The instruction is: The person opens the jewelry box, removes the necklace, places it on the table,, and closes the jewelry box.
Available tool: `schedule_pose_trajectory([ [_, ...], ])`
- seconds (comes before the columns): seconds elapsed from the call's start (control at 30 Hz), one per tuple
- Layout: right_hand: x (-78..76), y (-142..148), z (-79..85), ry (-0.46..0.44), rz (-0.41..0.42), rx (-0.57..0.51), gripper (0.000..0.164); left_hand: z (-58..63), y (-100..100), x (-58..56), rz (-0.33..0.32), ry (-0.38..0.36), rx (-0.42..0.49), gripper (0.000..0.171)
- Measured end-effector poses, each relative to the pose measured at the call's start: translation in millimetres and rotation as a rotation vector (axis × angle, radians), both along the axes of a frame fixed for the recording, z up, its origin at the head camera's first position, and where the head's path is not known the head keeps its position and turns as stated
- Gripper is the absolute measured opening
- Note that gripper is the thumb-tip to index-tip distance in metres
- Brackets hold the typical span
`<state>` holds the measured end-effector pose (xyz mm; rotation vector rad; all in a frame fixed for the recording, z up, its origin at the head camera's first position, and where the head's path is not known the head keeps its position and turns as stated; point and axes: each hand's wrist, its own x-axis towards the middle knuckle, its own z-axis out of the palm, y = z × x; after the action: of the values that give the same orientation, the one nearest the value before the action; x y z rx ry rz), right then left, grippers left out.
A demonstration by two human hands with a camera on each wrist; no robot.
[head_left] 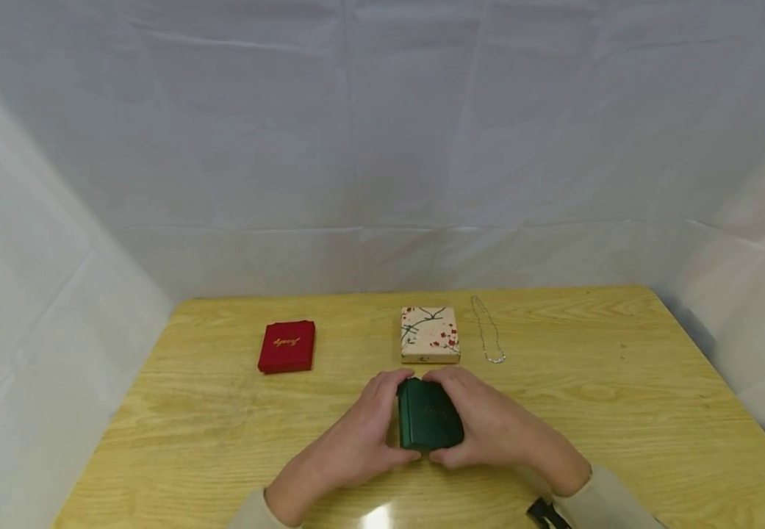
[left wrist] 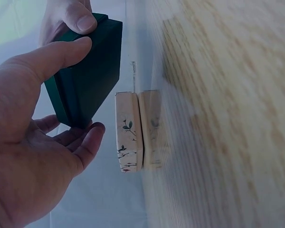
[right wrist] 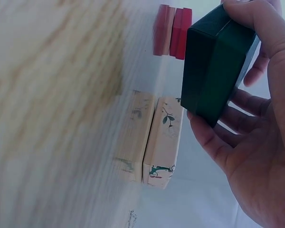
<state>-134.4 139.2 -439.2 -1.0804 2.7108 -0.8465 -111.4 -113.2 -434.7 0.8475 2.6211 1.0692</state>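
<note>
Sheeted-off booth, looks like a staged set: pale, creased sheeting (head_left: pixel 395 147) at the back and both sides of a yellow wood-grain desk (head_left: pixel 620 411), bright reflection (head_left: pixel 377 516) on its glossy top. Room beyond hidden; can't tell home, office or lab.

Dark green box (head_left: pixel 431 417) — apparently closed, gold lettering (head_left: pixel 436 413) on top, held above table (head_left: pixel 620 411)
</note>
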Motion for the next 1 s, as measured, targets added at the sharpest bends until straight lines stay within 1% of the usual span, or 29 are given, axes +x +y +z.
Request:
schedule_pose_trajectory([
  [0.63,-0.5,0.2,0.1,-0.051,-0.013,-0.032,0.102,1.8,0.5,1.1,-0.004,-0.015,0.005,0.103],
  [1.0,-0.5,-0.5,0.5,-0.028,-0.007,-0.037,0.1,2.9,-0.8,1.2,-0.002,-0.019,-0.007,0.105],
])
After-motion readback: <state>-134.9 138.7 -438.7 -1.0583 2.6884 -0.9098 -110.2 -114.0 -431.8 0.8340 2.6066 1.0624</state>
